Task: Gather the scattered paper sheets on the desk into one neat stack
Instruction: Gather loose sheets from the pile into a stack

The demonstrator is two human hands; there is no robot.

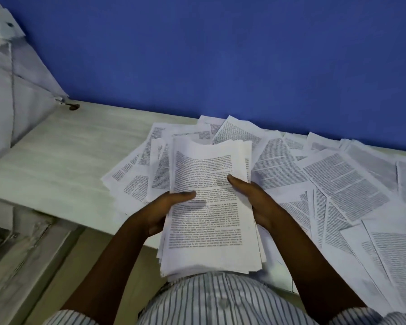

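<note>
A thick stack of printed paper sheets (209, 221) is held in front of my body, its near end over my striped shirt and its far end above the desk. My left hand (159, 212) grips the stack's left edge with the thumb on the top page. My right hand (256, 198) grips the right edge, thumb also on top. The sheets in the stack are slightly uneven at the edges. Several loose printed sheets (338, 184) lie scattered and overlapping on the pale desk (63, 156), spreading from behind the stack to the right edge of view.
A blue wall (220, 55) rises behind the desk. At the left stands a pale panel (14, 95) with a cord and a small fitting. The desk's left part shows bare surface. Below left lies a metal frame (21, 242).
</note>
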